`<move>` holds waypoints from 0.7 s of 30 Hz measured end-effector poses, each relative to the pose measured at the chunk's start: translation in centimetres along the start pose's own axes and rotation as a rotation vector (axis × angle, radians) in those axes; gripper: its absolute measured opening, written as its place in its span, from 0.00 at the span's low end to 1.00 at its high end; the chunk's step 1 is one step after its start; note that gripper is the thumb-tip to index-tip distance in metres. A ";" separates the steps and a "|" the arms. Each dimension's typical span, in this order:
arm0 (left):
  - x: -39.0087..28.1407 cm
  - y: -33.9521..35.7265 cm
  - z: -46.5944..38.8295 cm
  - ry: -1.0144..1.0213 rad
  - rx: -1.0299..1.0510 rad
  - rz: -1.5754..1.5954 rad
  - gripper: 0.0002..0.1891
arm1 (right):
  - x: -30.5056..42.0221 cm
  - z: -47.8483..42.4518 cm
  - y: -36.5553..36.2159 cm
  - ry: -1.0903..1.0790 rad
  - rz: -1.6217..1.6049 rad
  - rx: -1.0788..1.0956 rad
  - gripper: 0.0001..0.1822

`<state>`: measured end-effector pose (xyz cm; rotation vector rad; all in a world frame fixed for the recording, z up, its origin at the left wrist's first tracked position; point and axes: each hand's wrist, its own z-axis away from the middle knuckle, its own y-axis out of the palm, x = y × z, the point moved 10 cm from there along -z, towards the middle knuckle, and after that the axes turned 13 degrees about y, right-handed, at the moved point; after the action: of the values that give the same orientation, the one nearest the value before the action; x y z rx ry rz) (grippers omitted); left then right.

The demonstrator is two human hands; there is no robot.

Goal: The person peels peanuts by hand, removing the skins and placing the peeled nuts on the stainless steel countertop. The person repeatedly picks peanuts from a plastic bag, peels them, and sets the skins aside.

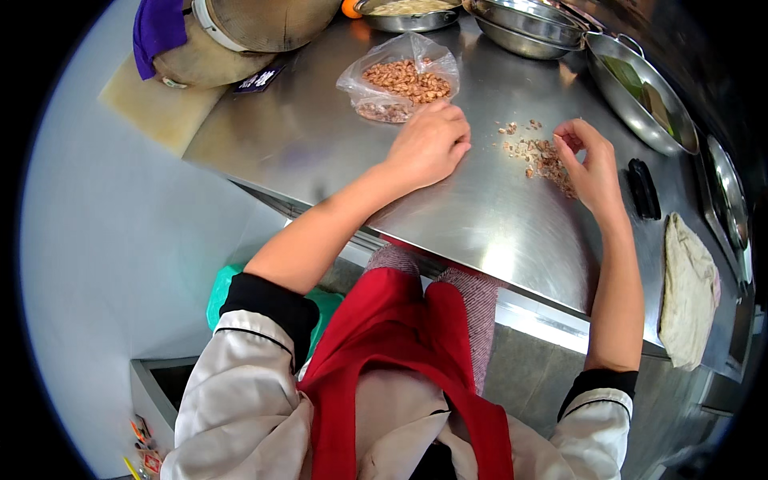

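My left hand [433, 143] rests on the stainless steel table [336, 156], its fingers curled downward beside an opened clear plastic bag [447, 63]. Reddish-brown shelled nuts [408, 81] fill the bag. Whether those curled fingers hold anything is hidden. To the right, my right hand [585, 159] is at the edge of a scattered pile of small nut pieces or skins [543, 159]. Its thumb and index fingertip are close together; I cannot tell if a piece is between them.
Steel bowls [528, 36] and a pan of pale food [411, 18] line the back. At right are a pan with green leaves [678, 120], a black object [644, 189] and a folded cloth [689, 294]. Round wooden boards [204, 57] stand back left.
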<state>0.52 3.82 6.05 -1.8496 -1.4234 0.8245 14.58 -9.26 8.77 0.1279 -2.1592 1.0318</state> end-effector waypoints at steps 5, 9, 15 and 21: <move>-0.1 0.3 -2.5 -0.125 -0.210 0.291 0.06 | -1.3 -0.4 0.6 0.087 -0.163 0.061 0.07; 0.2 5.6 -5.7 -0.334 -0.226 0.885 0.11 | -2.4 -0.7 0.8 0.161 -0.311 0.109 0.05; -0.1 8.5 -7.2 -0.395 -0.237 1.306 0.07 | -3.6 -0.9 1.1 0.235 -0.433 0.133 0.05; -0.1 8.8 -6.0 -0.443 -0.211 1.422 0.06 | -4.0 -0.6 2.2 0.340 -0.525 0.171 0.04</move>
<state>10.22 1.29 2.53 -2.8886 -0.1271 1.8370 17.04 -8.24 5.01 0.5300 -1.6052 0.8516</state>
